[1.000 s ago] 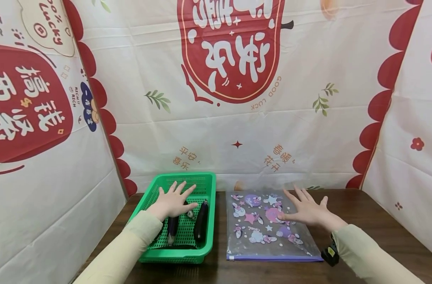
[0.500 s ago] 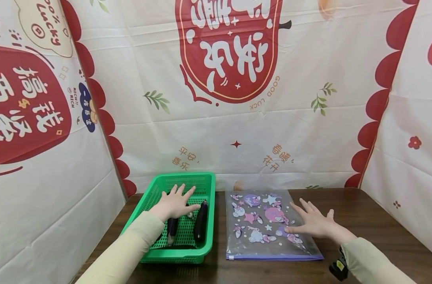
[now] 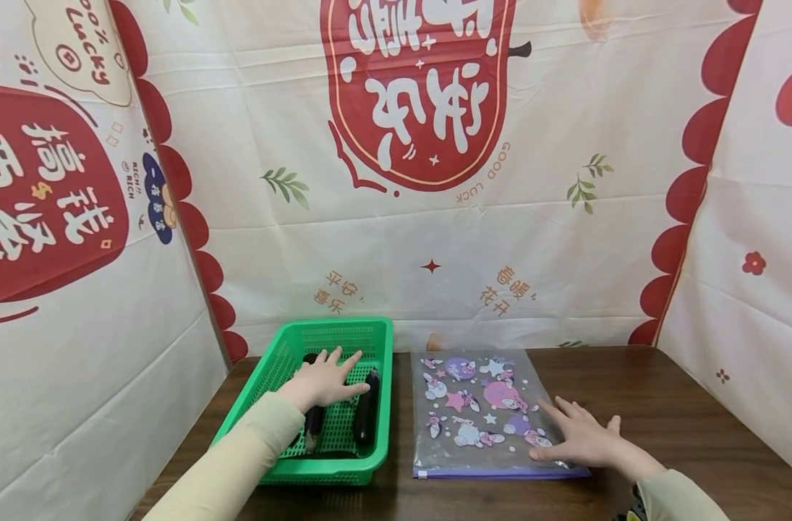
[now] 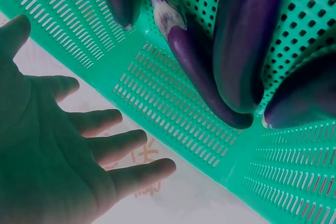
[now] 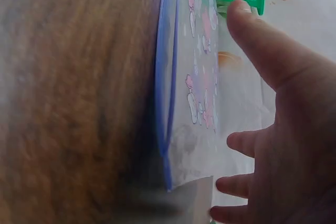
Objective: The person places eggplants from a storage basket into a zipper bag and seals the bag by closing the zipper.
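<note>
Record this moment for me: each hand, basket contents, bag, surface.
Left hand: spread above the green plastic basket, holding nothing
Right hand: spread over the right side of the zip bag, holding nothing
Basket contents: several purple eggplants
Bag state: flat, printed, purple zip edge nearest the person
Surface: brown wooden table

In the head view the left hand (image 3: 324, 383) blocks a chunk of the eggplants (image 3: 366, 412), so honestly I can't give you a solid count. The right hand (image 3: 584, 440) covers part of the printed bag (image 3: 480, 394) along its right edge. The black wrist device (image 3: 632, 508) gets chopped by the bottom edge, the red emblem (image 3: 428, 163) by the top. Left wrist view crops the green basket (image 4: 231, 171), and the tabletop (image 5: 68, 103) is smeary in the right wrist one.
</note>
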`<state>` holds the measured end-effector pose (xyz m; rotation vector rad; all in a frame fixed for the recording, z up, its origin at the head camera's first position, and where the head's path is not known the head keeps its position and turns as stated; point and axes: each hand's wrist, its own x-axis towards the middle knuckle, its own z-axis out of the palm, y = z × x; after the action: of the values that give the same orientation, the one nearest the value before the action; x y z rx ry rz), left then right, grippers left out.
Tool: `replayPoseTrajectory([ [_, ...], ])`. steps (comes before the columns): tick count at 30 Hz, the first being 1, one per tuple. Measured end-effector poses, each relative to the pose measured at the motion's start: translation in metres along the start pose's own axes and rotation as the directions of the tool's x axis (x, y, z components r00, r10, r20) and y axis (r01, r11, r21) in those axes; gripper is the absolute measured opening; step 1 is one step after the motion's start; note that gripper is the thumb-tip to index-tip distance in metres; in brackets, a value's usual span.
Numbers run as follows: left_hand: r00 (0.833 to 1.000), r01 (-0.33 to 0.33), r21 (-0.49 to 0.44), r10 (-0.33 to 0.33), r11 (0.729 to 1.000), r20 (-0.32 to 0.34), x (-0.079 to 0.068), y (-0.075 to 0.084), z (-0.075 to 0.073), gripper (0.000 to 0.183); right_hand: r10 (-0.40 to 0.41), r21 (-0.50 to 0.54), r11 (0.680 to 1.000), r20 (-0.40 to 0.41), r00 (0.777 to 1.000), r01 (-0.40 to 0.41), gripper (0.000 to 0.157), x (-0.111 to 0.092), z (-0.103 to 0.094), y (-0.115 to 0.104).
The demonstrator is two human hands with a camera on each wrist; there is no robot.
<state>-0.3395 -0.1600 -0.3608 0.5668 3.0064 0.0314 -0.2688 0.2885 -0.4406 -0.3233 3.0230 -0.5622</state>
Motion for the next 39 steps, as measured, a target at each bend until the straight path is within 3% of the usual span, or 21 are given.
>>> replayPoseTrajectory([
  [18, 0.999, -0.043, -0.127, 0.044, 0.991, 0.003, 0.012, 0.011, 0.004, 0.074, -0.004, 0.008, 1.0, -0.066, 0.998, 0.005, 0.107, -0.013, 0.013, 0.01],
  [29, 0.999, -0.045, -0.088, 0.047, 0.995, 0.023, 0.013, 0.018, 0.016, 0.074, 0.023, 0.004, 1.0, -0.085, 0.996, -0.023, 0.1, -0.017, 0.015, 0.009],
  [39, 0.997, -0.043, -0.073, 0.048, 0.996, 0.065, 0.012, 0.022, 0.019, 0.072, 0.008, -0.021, 1.0, -0.123, 0.992, -0.011, 0.083, -0.02, 0.013, 0.007],
])
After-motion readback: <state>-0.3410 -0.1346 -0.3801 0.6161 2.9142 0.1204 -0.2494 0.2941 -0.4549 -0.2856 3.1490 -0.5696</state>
